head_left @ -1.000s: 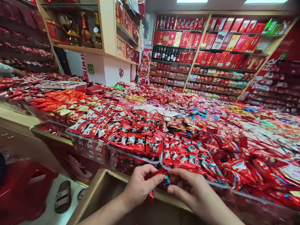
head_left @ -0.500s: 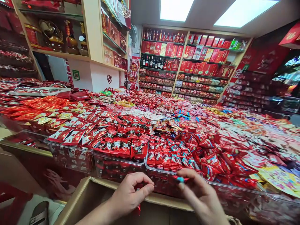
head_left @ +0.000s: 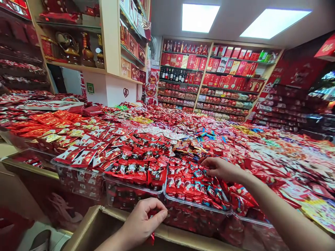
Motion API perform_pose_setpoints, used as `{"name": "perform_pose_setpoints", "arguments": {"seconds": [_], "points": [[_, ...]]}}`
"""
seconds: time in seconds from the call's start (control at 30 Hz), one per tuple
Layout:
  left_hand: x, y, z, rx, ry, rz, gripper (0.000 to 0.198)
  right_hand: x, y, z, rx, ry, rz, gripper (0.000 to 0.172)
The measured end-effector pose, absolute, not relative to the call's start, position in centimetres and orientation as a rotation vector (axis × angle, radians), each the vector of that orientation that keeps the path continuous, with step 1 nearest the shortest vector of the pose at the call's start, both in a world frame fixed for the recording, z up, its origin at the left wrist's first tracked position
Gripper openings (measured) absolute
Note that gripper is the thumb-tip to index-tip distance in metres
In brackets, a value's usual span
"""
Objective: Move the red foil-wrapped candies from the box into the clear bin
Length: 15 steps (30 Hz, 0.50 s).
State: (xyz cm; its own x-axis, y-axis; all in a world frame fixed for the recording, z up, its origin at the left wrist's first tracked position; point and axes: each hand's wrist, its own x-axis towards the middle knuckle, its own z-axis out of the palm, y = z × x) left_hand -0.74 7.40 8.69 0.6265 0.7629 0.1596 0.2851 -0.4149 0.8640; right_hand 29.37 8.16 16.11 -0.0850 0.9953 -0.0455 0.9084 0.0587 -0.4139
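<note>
My left hand (head_left: 145, 221) is closed above the cardboard box, thumb and forefinger pinched together, and a small red wrapper (head_left: 152, 238) pokes out beneath its fingers. My right hand (head_left: 222, 169) reaches in from the right over a clear plastic bin (head_left: 193, 204) heaped with red and blue candy packets (head_left: 200, 185). Its fingertips are slightly apart at the back right of these packets, and no packet shows between them. Left of that bin stands another bin of red and black packets (head_left: 133, 168).
An open cardboard box (head_left: 170, 234) lies below my hands, in front of the bins. Red and white packets (head_left: 85, 157) fill a bin further left. Heaps of wrapped sweets spread behind, with shelves (head_left: 206, 62) of bottles and red boxes at the back.
My right hand has moved forward and up from in front of the bin onto its packets; the red and blue packet it held no longer shows in its fingers. My left hand has stayed nearly still.
</note>
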Motion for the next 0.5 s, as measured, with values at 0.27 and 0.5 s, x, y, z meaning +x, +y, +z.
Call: {"name": "perform_pose_setpoints", "arguments": {"seconds": [0.27,0.5], "points": [[-0.6,7.4,8.7,2.032,0.82,0.679,0.021,29.1,8.2,16.9,-2.06,-2.168,0.288,0.036],[-0.6,7.4,8.9,2.035,0.833,0.647,0.02,25.2,10.5,16.5,-2.079,-2.306,0.158,0.026]]}}
